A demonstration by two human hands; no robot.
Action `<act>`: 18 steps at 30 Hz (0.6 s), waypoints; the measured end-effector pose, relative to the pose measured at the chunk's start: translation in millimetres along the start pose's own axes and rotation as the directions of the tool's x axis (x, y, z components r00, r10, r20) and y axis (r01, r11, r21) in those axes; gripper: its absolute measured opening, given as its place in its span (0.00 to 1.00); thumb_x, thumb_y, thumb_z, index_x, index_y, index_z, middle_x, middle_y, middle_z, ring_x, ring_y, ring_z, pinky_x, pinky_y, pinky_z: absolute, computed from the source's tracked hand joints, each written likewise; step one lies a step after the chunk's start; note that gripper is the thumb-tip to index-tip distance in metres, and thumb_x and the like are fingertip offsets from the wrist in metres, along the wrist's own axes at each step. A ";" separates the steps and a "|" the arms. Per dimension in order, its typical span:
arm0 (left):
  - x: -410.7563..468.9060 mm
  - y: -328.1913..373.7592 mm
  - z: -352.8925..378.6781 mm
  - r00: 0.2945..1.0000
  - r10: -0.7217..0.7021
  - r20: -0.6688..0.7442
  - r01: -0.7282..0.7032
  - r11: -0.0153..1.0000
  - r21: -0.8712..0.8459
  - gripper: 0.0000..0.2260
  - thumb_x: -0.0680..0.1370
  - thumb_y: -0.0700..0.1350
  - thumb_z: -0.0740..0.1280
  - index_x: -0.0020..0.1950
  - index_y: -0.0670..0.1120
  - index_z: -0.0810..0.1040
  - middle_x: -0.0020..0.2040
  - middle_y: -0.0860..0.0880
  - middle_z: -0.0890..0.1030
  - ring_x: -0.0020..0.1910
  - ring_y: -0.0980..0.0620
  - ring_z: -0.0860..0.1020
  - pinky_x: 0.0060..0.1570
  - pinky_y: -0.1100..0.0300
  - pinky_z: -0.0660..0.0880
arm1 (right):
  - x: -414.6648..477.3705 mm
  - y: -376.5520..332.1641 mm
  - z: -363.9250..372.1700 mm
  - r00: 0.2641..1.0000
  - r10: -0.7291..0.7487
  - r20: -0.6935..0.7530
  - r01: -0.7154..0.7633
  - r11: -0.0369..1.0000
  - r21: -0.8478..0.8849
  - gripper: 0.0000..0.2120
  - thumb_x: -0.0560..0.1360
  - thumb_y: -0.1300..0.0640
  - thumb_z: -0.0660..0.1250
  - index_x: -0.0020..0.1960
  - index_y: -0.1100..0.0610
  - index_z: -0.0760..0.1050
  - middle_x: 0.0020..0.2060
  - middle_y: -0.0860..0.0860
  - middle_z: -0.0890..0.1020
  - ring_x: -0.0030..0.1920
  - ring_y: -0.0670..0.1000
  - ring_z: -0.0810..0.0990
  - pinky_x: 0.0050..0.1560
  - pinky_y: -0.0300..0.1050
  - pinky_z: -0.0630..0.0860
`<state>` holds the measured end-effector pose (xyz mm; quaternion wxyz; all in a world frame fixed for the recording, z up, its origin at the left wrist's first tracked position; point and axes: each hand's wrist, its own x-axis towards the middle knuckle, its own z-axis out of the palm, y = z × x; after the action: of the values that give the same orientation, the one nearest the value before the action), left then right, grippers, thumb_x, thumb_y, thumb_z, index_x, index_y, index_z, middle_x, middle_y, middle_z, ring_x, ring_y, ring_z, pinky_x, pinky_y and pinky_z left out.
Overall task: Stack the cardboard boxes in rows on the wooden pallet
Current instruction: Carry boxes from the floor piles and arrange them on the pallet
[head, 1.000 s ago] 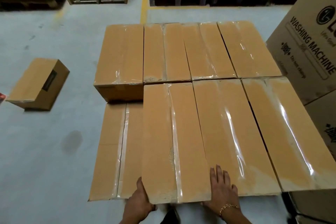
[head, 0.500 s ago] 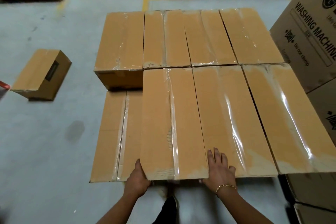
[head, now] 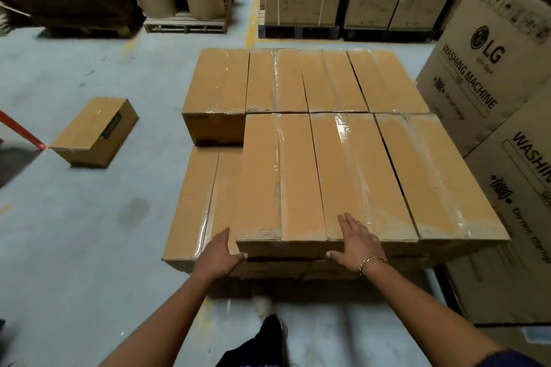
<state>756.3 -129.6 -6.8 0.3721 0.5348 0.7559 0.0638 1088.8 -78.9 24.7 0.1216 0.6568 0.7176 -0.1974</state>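
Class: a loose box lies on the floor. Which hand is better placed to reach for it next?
Probably the left hand: the loose box lies on its side of the stack, while the right hand is farther across.

Even, rather dim overhead light falls on the stacked boxes (head: 343, 173); glare streaks run along the clear tape (head: 340, 128) on their tops. Soft shadows lie under the near box edge and beside the loose box (head: 95, 131) on the grey floor (head: 74, 232). The wide lens bows the washing-machine cartons (head: 492, 83) at right. Far corners are dark; the left edge, with a red bar (head: 21, 128), is smeared by blur.
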 end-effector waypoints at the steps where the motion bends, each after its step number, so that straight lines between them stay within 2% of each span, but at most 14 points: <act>1: -9.9 -1.6 -6.4 0.999 0.009 -0.032 -0.009 1.000 0.005 0.43 0.75 0.59 0.73 0.83 0.47 0.56 0.81 0.46 0.62 0.78 0.45 0.63 0.73 0.51 0.64 | -8.3 -4.0 -7.3 1.000 -0.016 -0.018 0.016 1.000 -0.004 0.48 0.73 0.35 0.67 0.82 0.49 0.45 0.81 0.48 0.47 0.80 0.54 0.52 0.76 0.56 0.59; 10: -75.3 -32.3 -82.9 0.948 0.061 -0.313 -0.069 0.998 -0.015 0.37 0.77 0.60 0.72 0.81 0.49 0.62 0.79 0.47 0.65 0.76 0.44 0.66 0.71 0.46 0.67 | -41.9 -69.5 -60.8 0.973 -0.200 -0.114 0.197 0.980 -0.035 0.46 0.74 0.35 0.66 0.81 0.49 0.45 0.81 0.47 0.49 0.79 0.52 0.53 0.76 0.55 0.57; 18: -106.5 -106.8 -161.6 0.884 -0.001 -0.467 -0.054 0.993 -0.105 0.35 0.77 0.62 0.70 0.80 0.53 0.62 0.80 0.52 0.64 0.78 0.49 0.63 0.74 0.49 0.64 | -25.6 -210.4 -67.4 0.910 -0.381 -0.164 0.386 0.923 -0.005 0.44 0.75 0.34 0.64 0.81 0.47 0.46 0.81 0.45 0.49 0.79 0.49 0.53 0.76 0.52 0.57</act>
<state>589.1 -216.9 108.5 0.2087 0.4916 0.8109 0.2391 888.9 -84.5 122.0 0.0131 0.5186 0.8372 -0.1734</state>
